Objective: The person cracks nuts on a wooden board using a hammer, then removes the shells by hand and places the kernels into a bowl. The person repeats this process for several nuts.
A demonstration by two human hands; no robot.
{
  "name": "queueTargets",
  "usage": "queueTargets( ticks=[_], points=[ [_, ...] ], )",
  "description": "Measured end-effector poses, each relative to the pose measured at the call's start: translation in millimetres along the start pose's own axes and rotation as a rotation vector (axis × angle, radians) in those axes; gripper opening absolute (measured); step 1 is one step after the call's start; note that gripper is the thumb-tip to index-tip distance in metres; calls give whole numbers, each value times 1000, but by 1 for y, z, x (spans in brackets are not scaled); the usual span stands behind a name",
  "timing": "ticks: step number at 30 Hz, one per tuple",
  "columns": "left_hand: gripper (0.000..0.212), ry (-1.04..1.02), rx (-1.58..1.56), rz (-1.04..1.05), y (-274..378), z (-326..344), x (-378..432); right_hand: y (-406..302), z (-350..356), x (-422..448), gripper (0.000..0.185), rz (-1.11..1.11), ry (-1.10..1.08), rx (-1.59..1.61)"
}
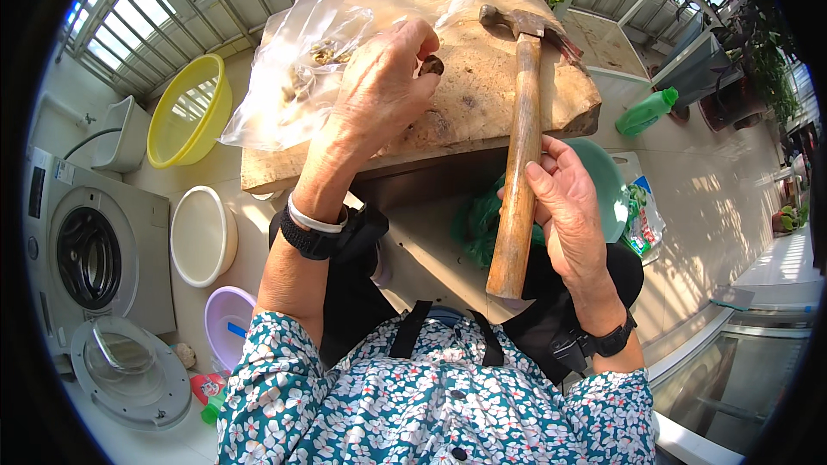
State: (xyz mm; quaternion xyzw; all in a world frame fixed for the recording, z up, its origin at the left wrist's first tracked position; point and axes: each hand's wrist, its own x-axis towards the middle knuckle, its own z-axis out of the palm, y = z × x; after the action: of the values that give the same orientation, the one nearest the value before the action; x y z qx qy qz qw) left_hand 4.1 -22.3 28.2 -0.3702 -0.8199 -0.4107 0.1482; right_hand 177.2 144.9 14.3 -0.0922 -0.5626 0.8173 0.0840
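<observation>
Above a thick wooden board (pixel 465 103), my left hand (pixel 391 71) pinches a small dark brown nut or shell piece (pixel 431 66) between thumb and fingertips. Beneath and behind that hand lies a clear plastic bag (pixel 278 90) with small yellowish-brown pieces (pixel 328 53) in it. My right hand (pixel 568 200) is at the board's near edge, its thumb and fingers around the wooden handle of a claw hammer (pixel 526 77). The hammer's metal head rests at the board's far right, and the handle's end juts out over my lap.
A green basin (pixel 597 174) and a green plastic bag (pixel 475 226) are below the board's near side. Yellow (pixel 223 97), white (pixel 203 236) and purple basins (pixel 223 316) stand at left, beside an open washing machine (pixel 97 252). A green bottle (pixel 646 111) lies at right; potted plants stand behind.
</observation>
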Motion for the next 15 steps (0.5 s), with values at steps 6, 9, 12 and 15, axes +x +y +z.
queueTargets(
  ticks=[6,9,12,15],
  points=[
    [28,-136,-102,-40,-7,-1,-4,1,5,13,25,217,-77,344],
    [31,-163,-103,-83,-12,-2,-6,-9,-2,18,24,298,-224,632],
    [28,-140,-43,-88,-15,-4,-8,-17,-7,16,25,288,-152,575],
    [24,-122,15,-50,-15,-1,-7,-20,-7,-1,28,213,-82,289]
  ],
)
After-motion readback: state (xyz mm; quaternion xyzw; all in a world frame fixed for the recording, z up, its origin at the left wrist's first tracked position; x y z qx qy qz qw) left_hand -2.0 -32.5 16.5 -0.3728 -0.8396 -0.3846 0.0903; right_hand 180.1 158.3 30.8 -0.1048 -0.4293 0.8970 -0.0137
